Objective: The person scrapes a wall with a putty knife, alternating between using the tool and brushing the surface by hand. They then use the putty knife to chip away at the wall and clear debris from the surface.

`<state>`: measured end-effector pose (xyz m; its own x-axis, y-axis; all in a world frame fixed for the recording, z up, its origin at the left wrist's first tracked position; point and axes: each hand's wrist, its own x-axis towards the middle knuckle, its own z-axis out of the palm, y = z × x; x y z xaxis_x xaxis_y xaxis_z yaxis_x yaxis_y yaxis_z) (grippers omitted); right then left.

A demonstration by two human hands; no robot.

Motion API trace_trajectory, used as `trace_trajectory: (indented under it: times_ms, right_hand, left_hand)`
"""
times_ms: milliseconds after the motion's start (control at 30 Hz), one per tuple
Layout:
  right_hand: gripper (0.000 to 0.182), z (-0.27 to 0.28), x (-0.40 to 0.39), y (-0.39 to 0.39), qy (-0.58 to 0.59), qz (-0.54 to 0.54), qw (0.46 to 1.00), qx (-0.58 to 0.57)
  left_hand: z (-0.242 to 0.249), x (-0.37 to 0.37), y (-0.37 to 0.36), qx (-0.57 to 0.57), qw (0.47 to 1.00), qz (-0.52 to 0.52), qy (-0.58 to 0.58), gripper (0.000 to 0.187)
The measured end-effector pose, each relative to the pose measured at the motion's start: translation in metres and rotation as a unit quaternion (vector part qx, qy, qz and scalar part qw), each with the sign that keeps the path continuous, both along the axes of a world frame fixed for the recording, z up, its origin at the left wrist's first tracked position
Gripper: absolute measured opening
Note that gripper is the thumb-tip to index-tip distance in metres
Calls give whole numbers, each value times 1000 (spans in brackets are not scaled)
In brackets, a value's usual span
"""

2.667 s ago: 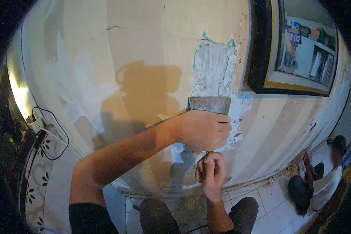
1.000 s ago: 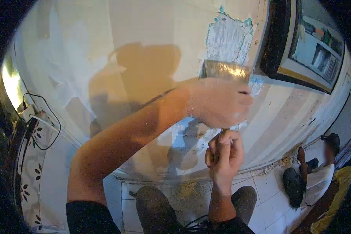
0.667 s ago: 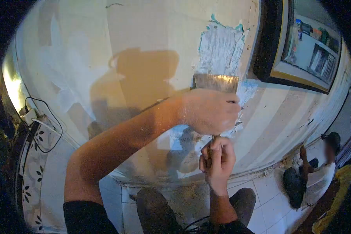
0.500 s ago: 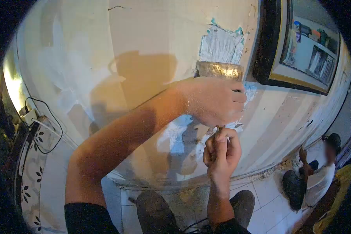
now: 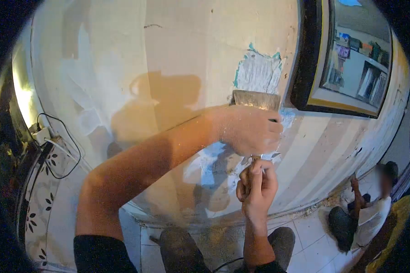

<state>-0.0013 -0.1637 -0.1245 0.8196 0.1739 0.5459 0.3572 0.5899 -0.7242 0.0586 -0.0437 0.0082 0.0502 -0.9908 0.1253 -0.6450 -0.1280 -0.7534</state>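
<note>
A wide-bladed scraper (image 5: 255,98) lies against the wall, its blade edge at the lower end of a bare, rough whitish patch (image 5: 259,73) with torn greenish edges. My left hand (image 5: 250,129) is closed over the scraper just below the blade, its back toward me and most of its fingers hidden. Lower down, my right hand (image 5: 259,186) wraps round the scraper's handle (image 5: 247,182), which shows only in part. White dust speckles my left hand and wrist. Behind and below my hands the wall has more bluish-white patches (image 5: 208,170).
A dark framed mirror or glazed picture (image 5: 303,98) hangs close at the right of the blade. A power strip (image 5: 42,135) with cables stands at the left. On the tiled floor (image 5: 312,234) at the lower right sits another person (image 5: 371,218).
The whole view has shifted, so the wall and hands appear lower. The blade stays near the patch's lower end and shines less. Both hands keep their hold.
</note>
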Motion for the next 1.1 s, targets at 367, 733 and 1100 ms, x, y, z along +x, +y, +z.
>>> trace_trajectory:
  times_ms: [367,733,1100]
  right_hand:
    - [15,7,3,-1,-17,-28,999,-10]
    - [13,35,10,-7,-26,16,1000,-5]
    - [13,34,11,-3,-47,19,998,23]
  left_hand:
    - [2,-1,-2,24,999,11,-23,18]
    - [34,5,-3,19,999,-6,-40,17]
    - [41,2,-5,43,999,19,-14,16]
